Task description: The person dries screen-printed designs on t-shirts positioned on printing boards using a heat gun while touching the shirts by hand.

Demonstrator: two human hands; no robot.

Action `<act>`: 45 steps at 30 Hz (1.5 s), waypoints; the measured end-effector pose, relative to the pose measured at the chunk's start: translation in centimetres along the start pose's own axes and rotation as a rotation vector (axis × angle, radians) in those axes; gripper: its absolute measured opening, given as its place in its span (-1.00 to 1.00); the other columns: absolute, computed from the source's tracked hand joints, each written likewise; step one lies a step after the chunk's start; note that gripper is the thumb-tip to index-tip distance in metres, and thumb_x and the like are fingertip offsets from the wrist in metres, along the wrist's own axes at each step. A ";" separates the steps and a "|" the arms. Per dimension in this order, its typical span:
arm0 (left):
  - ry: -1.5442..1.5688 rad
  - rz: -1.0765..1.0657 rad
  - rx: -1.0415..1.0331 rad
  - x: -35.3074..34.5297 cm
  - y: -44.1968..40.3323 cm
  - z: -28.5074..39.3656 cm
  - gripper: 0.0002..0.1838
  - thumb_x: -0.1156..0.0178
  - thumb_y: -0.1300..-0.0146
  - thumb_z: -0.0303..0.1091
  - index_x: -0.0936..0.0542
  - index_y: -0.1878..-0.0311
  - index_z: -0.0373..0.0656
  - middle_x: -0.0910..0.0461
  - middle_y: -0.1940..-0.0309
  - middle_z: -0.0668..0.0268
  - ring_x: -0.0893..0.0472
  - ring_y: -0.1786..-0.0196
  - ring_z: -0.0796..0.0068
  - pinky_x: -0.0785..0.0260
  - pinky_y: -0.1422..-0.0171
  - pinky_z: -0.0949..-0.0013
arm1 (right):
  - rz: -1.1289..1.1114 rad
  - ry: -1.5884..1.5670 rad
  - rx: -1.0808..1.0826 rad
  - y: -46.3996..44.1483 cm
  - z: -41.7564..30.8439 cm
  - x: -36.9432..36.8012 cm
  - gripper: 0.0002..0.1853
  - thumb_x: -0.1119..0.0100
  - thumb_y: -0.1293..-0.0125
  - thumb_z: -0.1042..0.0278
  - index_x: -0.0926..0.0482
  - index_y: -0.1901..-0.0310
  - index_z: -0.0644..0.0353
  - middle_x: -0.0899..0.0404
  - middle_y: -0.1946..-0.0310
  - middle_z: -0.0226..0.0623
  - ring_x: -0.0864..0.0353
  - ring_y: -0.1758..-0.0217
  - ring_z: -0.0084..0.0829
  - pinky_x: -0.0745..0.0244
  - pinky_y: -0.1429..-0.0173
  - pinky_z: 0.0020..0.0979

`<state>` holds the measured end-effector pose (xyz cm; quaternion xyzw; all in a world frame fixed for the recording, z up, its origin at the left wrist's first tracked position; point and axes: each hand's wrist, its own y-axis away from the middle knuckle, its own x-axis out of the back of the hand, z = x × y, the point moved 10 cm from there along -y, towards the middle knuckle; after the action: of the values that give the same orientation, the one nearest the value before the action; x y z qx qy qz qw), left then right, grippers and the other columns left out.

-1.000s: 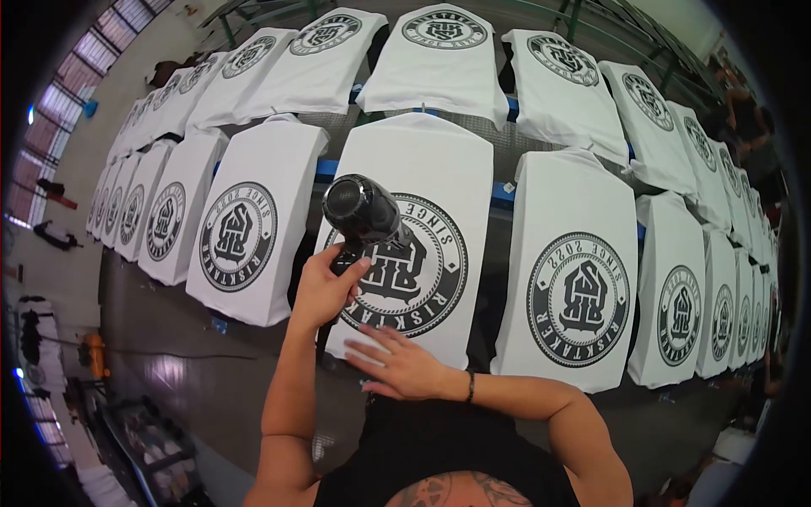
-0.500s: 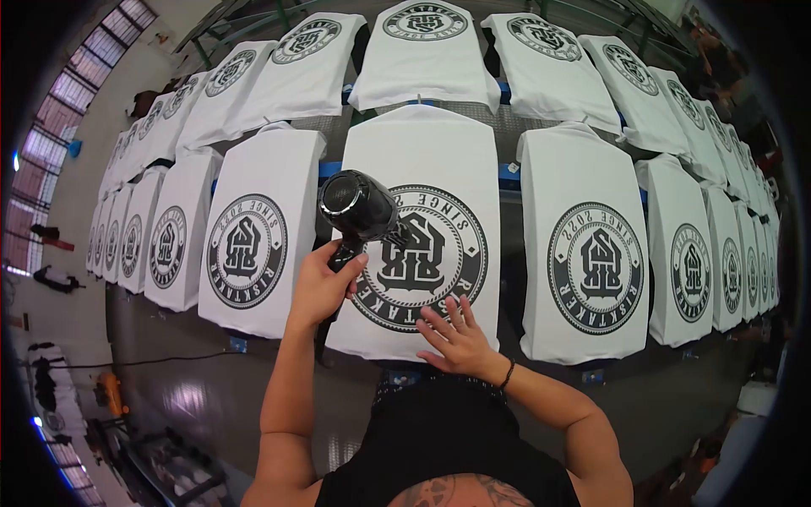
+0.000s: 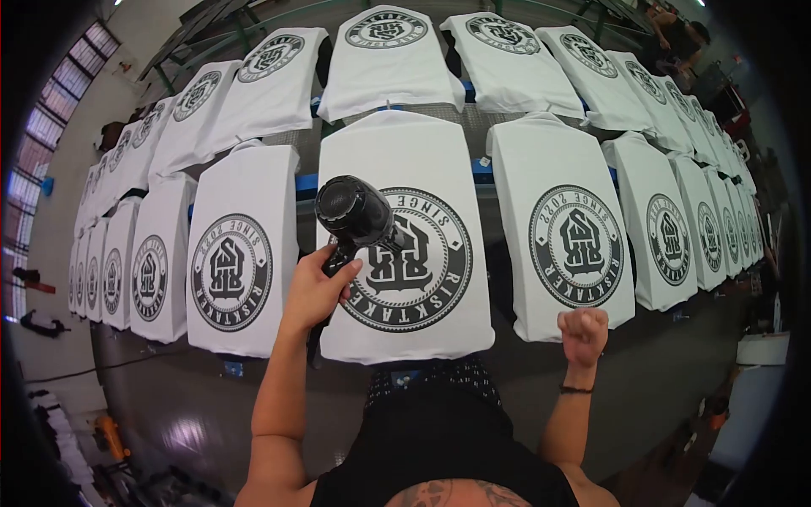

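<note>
My left hand (image 3: pixel 318 291) is closed around the handle of a black hair dryer (image 3: pixel 345 209). The dryer hangs over the middle white T-shirt (image 3: pixel 397 152), its nozzle angled at the round black RISKTAKER print (image 3: pixel 414 297) and covering part of it. This shirt lies stretched flat on a board. Further right, my right hand (image 3: pixel 583 335) makes a fist, with nothing visible in it. It is at the lower edge of the neighbouring white T-shirt (image 3: pixel 528 177); whether it touches the cloth I cannot tell.
Printed white shirts curve away in two rows, including a left neighbour (image 3: pixel 211 194) and a far-row shirt (image 3: pixel 384 80). Blue rails (image 3: pixel 306 183) show between boards. A cable (image 3: pixel 110 367) runs along the left. Another person (image 3: pixel 676 42) is at the far right.
My right hand has gone from open over the middle shirt's print to a fist at the right shirt's lower edge. The hair dryer stays over the middle shirt; the view has shifted.
</note>
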<state>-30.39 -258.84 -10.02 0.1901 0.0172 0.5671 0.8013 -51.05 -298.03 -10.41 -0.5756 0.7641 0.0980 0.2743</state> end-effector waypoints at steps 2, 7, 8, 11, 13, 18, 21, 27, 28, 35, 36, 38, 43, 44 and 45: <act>0.006 -0.019 -0.010 -0.4 -0.2 0.7 -0.61 -0.38 -0.35 -0.27 -0.60 -0.03 -0.44 -0.53 0.61 0.42 -0.47 0.61 0.70 -0.32 0.52 0.54 | 0.047 -0.012 -0.039 2.2 1.5 0.2 -0.50 -0.14 -0.37 0.45 -0.16 0.71 0.09 -0.10 0.73 -0.54 -0.02 0.64 -0.60 -0.05 0.43 -0.40; 0.014 -0.008 -0.012 -1.5 -1.7 0.1 -0.63 -0.38 -0.36 -0.28 -0.61 -0.01 -0.43 -0.52 0.63 0.43 -0.48 0.61 0.70 -0.34 0.52 0.54 | 0.045 0.422 -0.463 3.5 13.4 1.1 -0.63 -0.25 -0.39 0.38 -0.46 0.59 0.25 -0.30 0.67 -0.41 -0.25 0.58 -0.53 -0.21 0.41 -0.40; 0.049 -0.019 -0.004 -2.3 -2.1 0.3 -0.63 -0.39 -0.35 -0.27 -0.61 -0.01 -0.41 -0.52 0.62 0.43 -0.48 0.61 0.70 -0.35 0.52 0.53 | -0.054 0.599 -0.412 1.3 13.6 -1.1 -0.72 -0.29 -0.38 0.34 -0.54 0.48 0.24 -0.41 0.59 -0.36 -0.36 0.49 -0.48 -0.30 0.32 -0.38; 0.050 -0.021 -0.023 -4.7 -3.3 1.5 -0.62 -0.39 -0.35 -0.26 -0.60 -0.02 -0.41 -0.53 0.59 0.43 -0.48 0.62 0.70 -0.34 0.53 0.53 | -0.275 1.157 0.112 -5.4 13.1 -7.2 -0.81 -0.36 -0.31 0.28 -0.67 0.11 0.15 -0.63 0.10 -0.21 -0.55 -0.03 -0.24 -0.43 -0.10 -0.19; 0.008 -0.007 -0.080 -5.8 -5.0 1.5 -0.63 -0.40 -0.34 -0.23 -0.61 0.03 -0.36 -0.55 0.59 0.39 -0.51 0.62 0.62 -0.34 0.52 0.47 | -0.120 1.349 0.248 -8.0 15.6 -5.4 -0.67 -0.34 -0.30 0.25 -0.63 -0.06 0.12 -0.52 -0.21 -0.13 -0.38 -0.34 -0.04 -0.26 -0.37 -0.01; -0.009 0.053 -0.077 -8.8 -6.1 3.2 -0.73 -0.38 -0.33 -0.27 -0.61 0.16 -0.32 -0.52 0.63 0.42 -0.52 0.64 0.61 -0.31 0.58 0.47 | -0.054 1.522 0.327 -10.6 18.8 -0.7 -0.48 -0.23 -0.40 0.20 -0.47 -0.34 0.18 -0.25 -0.46 -0.01 -0.14 -0.54 0.13 -0.04 -0.58 0.09; 0.052 0.067 -0.055 -9.7 -6.3 3.9 -0.75 -0.36 -0.35 -0.31 -0.60 0.16 -0.33 -0.52 0.63 0.42 -0.49 0.66 0.63 -0.30 0.57 0.48 | -0.155 1.508 0.233 -9.5 19.5 -0.4 -0.40 -0.17 -0.44 0.13 -0.38 -0.43 0.18 -0.15 -0.56 -0.06 0.01 -0.63 0.13 0.10 -0.61 0.16; -0.151 0.329 -0.110 -5.4 -9.5 5.0 -0.73 -0.38 -0.34 -0.25 -0.60 0.30 -0.28 -0.54 0.65 0.40 -0.49 0.65 0.62 -0.30 0.54 0.44 | -0.714 1.633 0.100 -6.1 24.5 -1.7 -0.24 -0.01 -0.49 -0.15 -0.23 -0.55 0.18 -0.02 -0.65 -0.15 0.11 -0.71 0.05 0.36 -0.62 0.37; -0.177 0.386 -0.110 -3.7 -9.8 4.2 -0.71 -0.39 -0.34 -0.22 -0.60 0.28 -0.28 -0.54 0.63 0.40 -0.48 0.65 0.63 -0.29 0.55 0.47 | -0.746 1.606 0.066 -6.0 24.4 -1.9 -0.23 -0.01 -0.49 -0.15 -0.22 -0.55 0.20 -0.01 -0.66 -0.17 0.13 -0.72 0.02 0.38 -0.62 0.37; 0.074 0.621 0.054 2.9 -4.3 0.6 -0.77 -0.38 -0.35 -0.28 -0.62 0.21 -0.27 -0.56 0.53 0.40 -0.51 0.59 0.64 -0.38 0.52 0.50 | -0.780 1.485 0.201 -6.4 22.7 -2.7 -0.19 -0.19 -0.40 -0.07 -0.26 -0.52 0.28 -0.03 -0.65 -0.17 0.12 -0.70 0.13 0.35 -0.59 0.41; 0.082 0.640 0.065 3.4 -3.3 0.1 -0.77 -0.38 -0.35 -0.28 -0.62 0.21 -0.27 -0.56 0.52 0.40 -0.51 0.59 0.64 -0.37 0.52 0.50 | -0.810 1.500 0.206 -6.4 22.9 -2.9 -0.20 -0.16 -0.41 -0.09 -0.27 -0.51 0.28 -0.02 -0.65 -0.17 0.15 -0.71 0.14 0.36 -0.59 0.41; 0.086 0.667 0.095 4.4 -1.8 -1.4 -0.78 -0.38 -0.35 -0.28 -0.62 0.22 -0.27 -0.56 0.52 0.40 -0.51 0.59 0.64 -0.37 0.52 0.50 | -0.855 1.521 0.184 -6.2 23.3 -2.6 -0.20 -0.14 -0.42 -0.11 -0.27 -0.51 0.28 -0.02 -0.66 -0.17 0.17 -0.71 0.14 0.37 -0.59 0.41; 0.048 0.747 0.124 5.8 1.1 -2.8 -0.76 -0.37 -0.35 -0.27 -0.62 0.22 -0.28 -0.57 0.52 0.38 -0.52 0.60 0.62 -0.37 0.54 0.50 | -0.867 1.546 0.161 -5.8 23.8 -2.3 -0.18 -0.11 -0.42 -0.16 -0.26 -0.52 0.28 0.00 -0.66 -0.16 0.21 -0.71 0.16 0.40 -0.58 0.43; 0.060 0.743 0.136 6.0 0.8 -3.0 -0.75 -0.37 -0.36 -0.27 -0.62 0.22 -0.28 -0.57 0.53 0.37 -0.52 0.60 0.62 -0.37 0.54 0.50 | -0.850 1.543 0.163 -5.8 23.7 -2.2 -0.18 -0.12 -0.41 -0.16 -0.26 -0.52 0.28 0.01 -0.66 -0.11 0.21 -0.71 0.17 0.40 -0.58 0.42; 0.054 0.752 0.133 5.7 0.3 -2.4 -0.77 -0.37 -0.36 -0.28 -0.61 0.22 -0.27 -0.56 0.54 0.39 -0.51 0.61 0.63 -0.36 0.55 0.50 | -0.822 1.536 0.212 -5.7 23.2 -2.4 -0.18 -0.13 -0.41 -0.15 -0.28 -0.51 0.30 0.01 -0.65 -0.06 0.21 -0.71 0.17 0.41 -0.58 0.43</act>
<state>-29.20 -252.81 -11.09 0.2195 0.0041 0.8240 0.5223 -38.16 -287.04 -27.43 -0.6836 0.4746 -0.4948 -0.2503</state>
